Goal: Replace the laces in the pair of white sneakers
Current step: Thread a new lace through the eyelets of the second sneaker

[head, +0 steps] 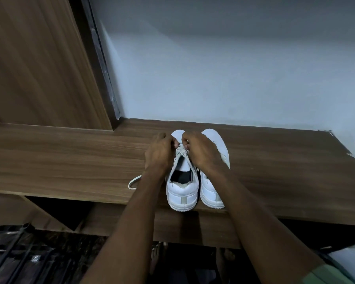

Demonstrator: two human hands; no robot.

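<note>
Two white sneakers stand side by side on a wooden shelf (70, 156), heels toward me. Over the left sneaker (182, 189), my left hand (159, 152) and my right hand (201, 152) both curl their fingers at the lower eyelets and pinch its grey-white lace (181, 151). A loose end of that lace (134, 182) lies on the wood to the left of the shoe, partly hidden under my left forearm. The right sneaker (212, 193) is partly covered by my right hand and wrist; its lacing is hidden.
The shelf runs wide to both sides, with a pale wall (234, 68) right behind the shoes and a tall wooden panel (39, 58) at the back left. A dark metal rack (19, 257) sits on the floor at lower left. Bare feet (225, 256) show under the shelf.
</note>
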